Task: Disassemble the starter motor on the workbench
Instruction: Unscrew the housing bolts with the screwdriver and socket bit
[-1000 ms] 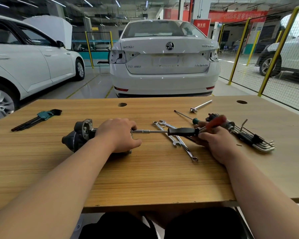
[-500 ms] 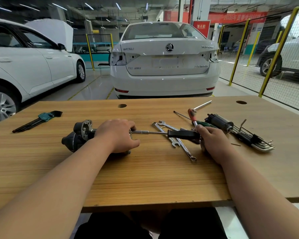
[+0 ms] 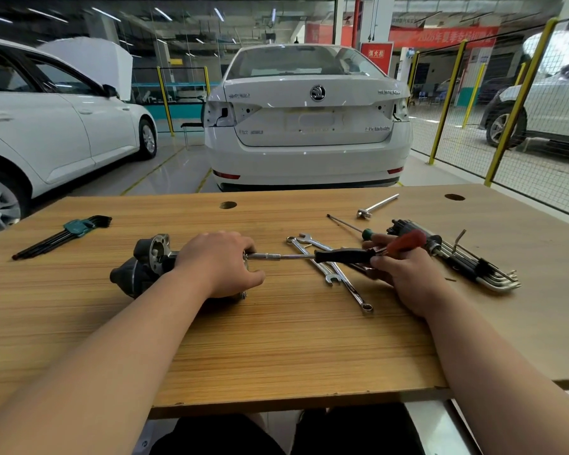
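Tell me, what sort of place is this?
Probably a car repair workshop: white cars stand beyond the workbench, one with its bonnet up; wrenches and hex keys lie on it; the left hand holds a starter motor, the right hand a driver.

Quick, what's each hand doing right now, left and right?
Left hand: closed around the starter motor, holding it.
Right hand: closed on the handle of the socket driver.
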{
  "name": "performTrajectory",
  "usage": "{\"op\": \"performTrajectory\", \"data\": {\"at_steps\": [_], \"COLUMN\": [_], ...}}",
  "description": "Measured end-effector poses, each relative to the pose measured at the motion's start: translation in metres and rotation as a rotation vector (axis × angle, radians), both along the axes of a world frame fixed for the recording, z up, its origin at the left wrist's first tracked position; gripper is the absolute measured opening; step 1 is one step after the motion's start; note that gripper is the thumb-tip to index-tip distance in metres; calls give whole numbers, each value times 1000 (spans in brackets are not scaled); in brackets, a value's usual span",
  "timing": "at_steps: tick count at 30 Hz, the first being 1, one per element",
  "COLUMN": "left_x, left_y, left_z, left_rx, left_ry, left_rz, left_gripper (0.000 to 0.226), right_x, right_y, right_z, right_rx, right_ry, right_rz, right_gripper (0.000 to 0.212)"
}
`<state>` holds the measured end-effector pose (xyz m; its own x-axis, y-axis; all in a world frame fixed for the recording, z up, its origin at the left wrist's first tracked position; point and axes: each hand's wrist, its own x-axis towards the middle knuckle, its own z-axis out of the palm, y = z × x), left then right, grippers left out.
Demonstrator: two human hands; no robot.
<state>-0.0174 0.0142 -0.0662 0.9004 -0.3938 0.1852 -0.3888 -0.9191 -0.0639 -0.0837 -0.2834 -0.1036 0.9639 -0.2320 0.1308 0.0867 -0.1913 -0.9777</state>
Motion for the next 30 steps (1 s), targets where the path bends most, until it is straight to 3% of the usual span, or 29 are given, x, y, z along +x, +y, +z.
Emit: {"op": "performTrajectory", "data": {"at_steps": [4, 8, 12, 14, 17, 21, 25, 30], "left_x": [-1, -2, -3, -2, 2, 21, 55, 94], "left_y": [0, -1, -1, 0, 1, 1, 2, 0], "left_z": [0, 2, 2, 1, 1, 2, 0, 2], "left_rx": [-7, 0, 2, -10, -29, -44, -30, -19], "left_ry": [1, 20, -2, -12, -19, -47, -68, -60], "left_rz": [6, 10, -3, -16, -27, -41, -56, -60], "left_gripper": [58, 58, 53, 50, 47, 50, 64, 58], "right_x": [1, 0, 0, -1, 10, 43, 78, 106], "right_y": [3, 8, 8, 10, 20, 30, 22, 22], "right_z": [-2, 0, 0, 1, 9, 25, 35, 42], "right_rx": [102, -192, -248, -182, 77, 58, 169, -104], "right_ry": [-4, 86, 118, 91, 73, 128, 194, 272], "right_rz": [-21, -133, -165, -131, -102, -101, -54, -3], "right_gripper": [16, 27, 30, 22, 13, 6, 13, 27]}}
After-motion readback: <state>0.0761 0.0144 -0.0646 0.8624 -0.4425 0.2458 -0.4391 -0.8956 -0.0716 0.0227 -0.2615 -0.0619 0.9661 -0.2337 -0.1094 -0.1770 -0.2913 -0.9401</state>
